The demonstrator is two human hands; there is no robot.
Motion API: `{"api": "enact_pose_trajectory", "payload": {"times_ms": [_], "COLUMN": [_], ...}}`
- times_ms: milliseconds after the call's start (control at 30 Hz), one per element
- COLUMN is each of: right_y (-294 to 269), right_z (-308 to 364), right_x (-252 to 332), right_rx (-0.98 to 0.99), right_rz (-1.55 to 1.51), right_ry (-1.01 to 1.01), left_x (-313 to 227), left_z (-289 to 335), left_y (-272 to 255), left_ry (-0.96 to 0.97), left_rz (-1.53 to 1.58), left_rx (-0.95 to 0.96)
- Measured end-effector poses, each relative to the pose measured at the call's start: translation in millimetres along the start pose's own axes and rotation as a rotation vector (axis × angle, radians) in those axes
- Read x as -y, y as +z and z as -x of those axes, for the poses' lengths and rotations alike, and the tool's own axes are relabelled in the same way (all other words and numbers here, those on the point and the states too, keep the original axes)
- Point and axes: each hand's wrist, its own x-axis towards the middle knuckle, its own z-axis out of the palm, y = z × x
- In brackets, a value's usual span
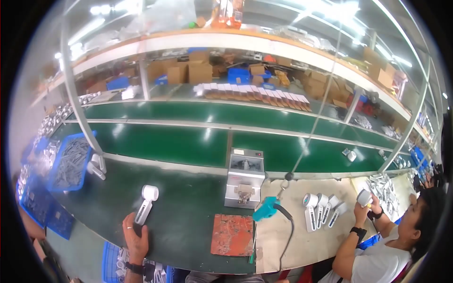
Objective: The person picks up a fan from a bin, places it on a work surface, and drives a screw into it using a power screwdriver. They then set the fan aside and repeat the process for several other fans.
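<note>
My left hand (136, 239), with a ring and a dark wristband, is at the left part of the green work table. Its fingers and thumb close about the lower handle end of a white device (146, 206) that looks like a handheld fan. This device has a round head, pointing away from me, and a dark slot along its handle. My right hand does not show. Right of the left hand, apart from it, lies a worn red mat (232, 235). Behind the mat stands a grey metal machine (244, 181).
A teal tool (266, 209) hangs from a cable over brown board (273, 240). Several similar white devices (322, 207) lie to its right. A co-worker (377, 254) holds another round-headed piece. Blue crates (71, 160) with grey parts stand left. A green conveyor (170, 141) runs behind.
</note>
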Motion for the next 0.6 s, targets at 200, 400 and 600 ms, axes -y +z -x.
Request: {"api": "enact_pose_trajectory", "payload": {"times_ms": [200, 400, 600], "right_y": [45.9, 6.4, -195.8], "right_z": [123.1, 106.2, -108.7], "right_x": [-149.2, -221.6, -315.5], "right_rx": [-0.02, -0.044, -0.346], "right_rz": [-0.632, -0.73, -0.067], "right_ry": [0.795, 1.009, 0.675], "left_x": [-13.8, -5.8, -10.3], "left_z": [-0.8, -1.6, -8.6], "left_y": [4.1, 4.5, -1.0], "left_ry": [0.098, 0.05, -0.003], "left_rz": [-0.072, -0.051, -0.104], "left_rx": [-0.036, -0.016, 0.114]}}
